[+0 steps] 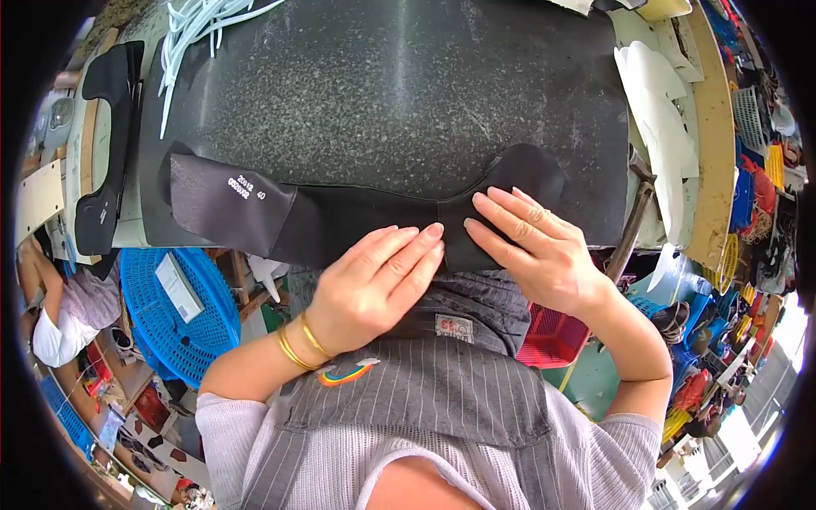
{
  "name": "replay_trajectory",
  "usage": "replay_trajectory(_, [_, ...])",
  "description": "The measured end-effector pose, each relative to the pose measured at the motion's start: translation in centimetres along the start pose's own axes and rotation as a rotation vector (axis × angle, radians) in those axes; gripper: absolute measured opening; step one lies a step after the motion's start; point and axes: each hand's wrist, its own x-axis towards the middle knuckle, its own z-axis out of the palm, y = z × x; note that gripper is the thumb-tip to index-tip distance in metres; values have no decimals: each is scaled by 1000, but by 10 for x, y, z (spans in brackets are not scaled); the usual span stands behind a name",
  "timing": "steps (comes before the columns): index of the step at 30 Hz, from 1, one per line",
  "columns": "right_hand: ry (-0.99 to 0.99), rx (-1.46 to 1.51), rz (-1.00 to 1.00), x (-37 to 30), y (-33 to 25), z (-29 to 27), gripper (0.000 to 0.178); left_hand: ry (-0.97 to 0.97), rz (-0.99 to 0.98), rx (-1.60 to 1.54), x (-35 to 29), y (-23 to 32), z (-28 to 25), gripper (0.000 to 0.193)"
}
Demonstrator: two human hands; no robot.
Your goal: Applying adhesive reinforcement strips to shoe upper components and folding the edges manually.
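Observation:
A long black leather-like piece (365,206), cut like part of a shoe upper, lies along the near edge of the dark speckled worktop (374,110). Its left end is wider, with white printed marks, and its right end is rounded. Seams cross it near the left end and the middle. My left hand (370,285) rests on the near edge left of the middle seam, fingers straight and close together. On the right part lies my right hand (535,246), its fingers stretched flat across the piece. Neither hand wraps round anything.
Pale blue strips (200,30) lie at the far left. More black cut pieces (110,153) sit beside the worktop. At right are white sheets (654,110) and a hammer-like tool (636,204). Blue (170,306) and red (552,336) baskets stand below the edge; another person (64,314) is at left.

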Motion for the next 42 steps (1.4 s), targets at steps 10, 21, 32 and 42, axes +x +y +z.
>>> replay_trajectory(10, [-158,15,40,11,-13,-22,67,-149,-113,-201,1,-6,-28,32])
replay_trajectory(21, [142,93,-54,91,-64,34,72,179,-72,82,-90,-36,-67,33])
replay_trajectory(32, [218,273,333,127,-73,39,16,116,-234,142,-57,-59,-45,50])
replay_trajectory(42, [-32,-657,-146,121,-99,62,25,124,-123,-38,-44,-103,-70,27])
